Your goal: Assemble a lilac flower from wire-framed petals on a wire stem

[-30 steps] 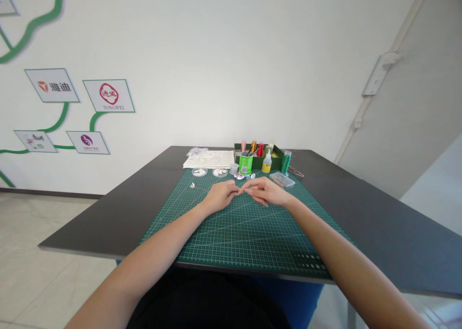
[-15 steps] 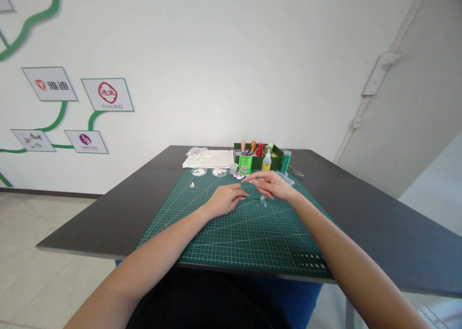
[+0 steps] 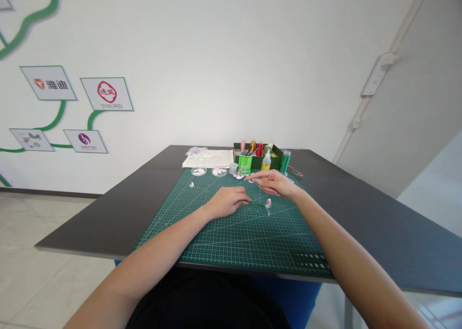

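My left hand (image 3: pixel 231 201) is closed in a pinch on the green stem of a small artificial flower (image 3: pixel 268 203). The stem runs right from my fingertips, just above the green cutting mat (image 3: pixel 238 237), and ends in a pale pink head. My right hand (image 3: pixel 276 183) hovers beyond and above that head, apart from it. Its index finger stretches left and the other fingers are loosely bent; I see nothing held in it. Shiny foil-like pieces (image 3: pixel 238 176) lie near that fingertip. A white flower on a thin stem (image 3: pixel 192 185) rests on the mat to the left.
Two shallow dishes (image 3: pixel 198 171) with white pieces stand at the mat's far edge. Behind are patterned sheets (image 3: pixel 212 158), a green can (image 3: pixel 245 163) with tools, a glue bottle (image 3: pixel 266 160), and a green box (image 3: pixel 256 162) of thread spools. Scissors (image 3: pixel 296 172) lie at right.
My right hand has shifted slightly right and away from the flower. The pink head, partly hidden before, now shows plainly, a little farther right. My left hand keeps its hold on the stem.
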Demonstrator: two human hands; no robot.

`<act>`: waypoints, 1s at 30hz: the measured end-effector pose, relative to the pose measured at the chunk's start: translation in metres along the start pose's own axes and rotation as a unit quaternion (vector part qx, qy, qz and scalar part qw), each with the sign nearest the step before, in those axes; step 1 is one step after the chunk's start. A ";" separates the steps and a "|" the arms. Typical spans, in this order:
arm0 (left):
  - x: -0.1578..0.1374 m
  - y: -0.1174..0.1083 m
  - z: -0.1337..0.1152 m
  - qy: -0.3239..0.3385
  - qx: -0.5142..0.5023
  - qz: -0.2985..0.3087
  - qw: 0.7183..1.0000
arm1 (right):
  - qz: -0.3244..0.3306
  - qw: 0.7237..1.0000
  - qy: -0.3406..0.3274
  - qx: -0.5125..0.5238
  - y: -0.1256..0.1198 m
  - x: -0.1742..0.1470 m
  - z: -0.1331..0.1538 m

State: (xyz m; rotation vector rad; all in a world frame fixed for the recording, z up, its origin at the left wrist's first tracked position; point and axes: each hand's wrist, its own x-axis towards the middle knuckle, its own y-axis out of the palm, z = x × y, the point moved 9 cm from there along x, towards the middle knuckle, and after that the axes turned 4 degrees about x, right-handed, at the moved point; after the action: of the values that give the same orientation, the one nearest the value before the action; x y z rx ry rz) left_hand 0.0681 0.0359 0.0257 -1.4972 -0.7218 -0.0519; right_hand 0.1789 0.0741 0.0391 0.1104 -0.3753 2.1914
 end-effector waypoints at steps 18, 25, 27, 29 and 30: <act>0.002 -0.010 -0.011 0.017 -0.031 -0.026 0.999 | -0.016 1.000 0.005 0.006 -0.001 0.007 -0.018; 0.002 -0.017 -0.008 0.005 -0.040 -0.058 0.997 | -0.023 0.999 0.023 -0.004 -0.005 0.010 -0.034; 0.001 -0.018 -0.007 0.002 -0.042 -0.069 0.997 | -0.021 0.999 0.032 -0.007 -0.004 0.012 -0.039; 0.001 -0.021 -0.006 -0.004 -0.042 -0.083 0.996 | -0.019 0.999 0.039 -0.004 -0.003 0.013 -0.042; 0.001 -0.022 -0.005 -0.009 -0.041 -0.090 0.995 | -0.019 0.999 0.042 -0.003 -0.002 0.013 -0.043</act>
State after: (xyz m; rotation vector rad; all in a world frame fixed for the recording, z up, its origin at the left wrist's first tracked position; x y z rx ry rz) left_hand 0.0606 0.0289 0.0459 -1.5085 -0.8758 -0.2073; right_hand 0.1747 0.0986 0.0016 0.0215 -0.3307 2.1490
